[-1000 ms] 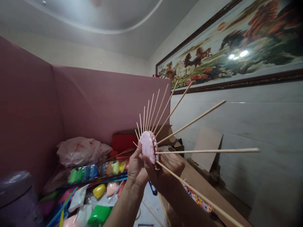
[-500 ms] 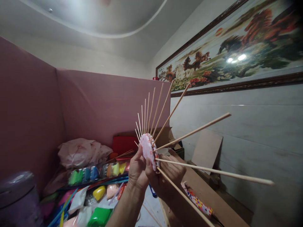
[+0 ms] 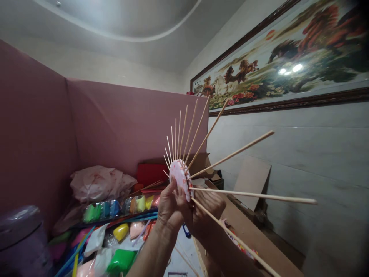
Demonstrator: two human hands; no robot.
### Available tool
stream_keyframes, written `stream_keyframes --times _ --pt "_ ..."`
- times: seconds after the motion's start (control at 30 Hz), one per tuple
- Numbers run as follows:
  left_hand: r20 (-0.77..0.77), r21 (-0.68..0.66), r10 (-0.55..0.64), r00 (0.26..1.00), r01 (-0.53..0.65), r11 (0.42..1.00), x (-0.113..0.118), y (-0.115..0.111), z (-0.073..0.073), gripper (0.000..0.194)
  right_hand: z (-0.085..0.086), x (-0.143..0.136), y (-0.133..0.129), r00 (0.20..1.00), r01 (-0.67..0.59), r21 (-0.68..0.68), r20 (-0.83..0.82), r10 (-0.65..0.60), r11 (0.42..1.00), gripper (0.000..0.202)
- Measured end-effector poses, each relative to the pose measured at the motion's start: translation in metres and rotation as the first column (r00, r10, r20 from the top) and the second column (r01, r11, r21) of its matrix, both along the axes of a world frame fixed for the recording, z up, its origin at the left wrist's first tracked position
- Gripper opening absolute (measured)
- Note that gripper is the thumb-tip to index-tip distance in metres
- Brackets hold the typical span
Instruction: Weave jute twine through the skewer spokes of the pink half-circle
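Both of my hands hold up a round pink-and-white patterned disc (image 3: 178, 176) in front of me, tilted nearly edge-on. Several thin wooden sticks (image 3: 230, 155) fan out from its rim, upward and to the right. On the disc's near face my left hand (image 3: 169, 202) presses with its thumb, the fingers closed about the lower edge. My right hand (image 3: 205, 209) grips the disc's lower right side, its thumb on the face and its other fingers behind. The far ends of those fingers are hidden by the disc and sticks.
Packets of coloured clay (image 3: 122, 261) and a row of clay bags (image 3: 106, 209) cover the table's left side. A lilac bin-like container (image 3: 21, 242) stands far left. Behind are crumpled pink plastic (image 3: 100, 184) and pink partitions (image 3: 129, 123). Cardboard (image 3: 253, 234) lies right.
The disc has turned slightly, so the right-hand sticks point a little differently. My left thumb has shifted on the disc's face. Both hands still hold it.
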State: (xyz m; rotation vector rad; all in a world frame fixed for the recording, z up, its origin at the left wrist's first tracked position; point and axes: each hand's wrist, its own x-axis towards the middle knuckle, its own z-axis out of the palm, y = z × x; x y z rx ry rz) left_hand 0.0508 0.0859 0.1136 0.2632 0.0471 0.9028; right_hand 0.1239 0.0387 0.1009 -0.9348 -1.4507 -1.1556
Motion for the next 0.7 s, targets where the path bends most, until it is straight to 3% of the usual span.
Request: stream_keyframes --times 0.13,0.23,0.33,0.47,0.57,0.63,0.7 --pt "-0.026 -0.035 0.06 0.998 -0.061 0.997 -0.002 -0.003 0.005 0.025 0.005 0.0 -0.002 0.999 -0.039 -0.005 -0.015 0.038 0.999 0.018" --pt "-0.01 0.041 0.067 0.998 -0.066 0.997 -0.005 0.0 0.009 0.024 0.007 0.006 0.0 0.989 -0.148 -0.204 -0.024 0.146 0.968 0.024" --pt "-0.003 0.125 0.125 0.992 -0.124 0.984 -0.01 0.006 0.011 0.022 0.005 0.023 0.005 0.986 -0.162 -0.455 -0.044 0.16 0.876 0.03" --pt "0.053 0.191 0.29 0.956 -0.294 0.937 -0.015 0.015 0.013 0.019 -0.006 0.054 0.012 0.97 0.003 -0.682 -0.175 -0.167 0.731 0.028" --pt "0.033 0.204 0.318 0.948 -0.317 0.926 -0.019 0.02 0.013 0.016 -0.026 0.073 0.013 0.965 0.164 -0.843 0.03 -0.26 0.512 0.017" --pt "0.025 0.207 0.329 0.944 -0.327 0.922 -0.021 0.023 0.012 0.013 -0.046 0.081 0.013 0.962 0.258 -0.876 0.193 -0.194 0.407 0.014" --pt "0.027 0.212 0.332 0.943 -0.329 0.92 -0.023 0.025 0.011 0.01 -0.069 0.084 0.014 0.954 0.28 -0.838 0.297 -0.038 0.468 0.017"
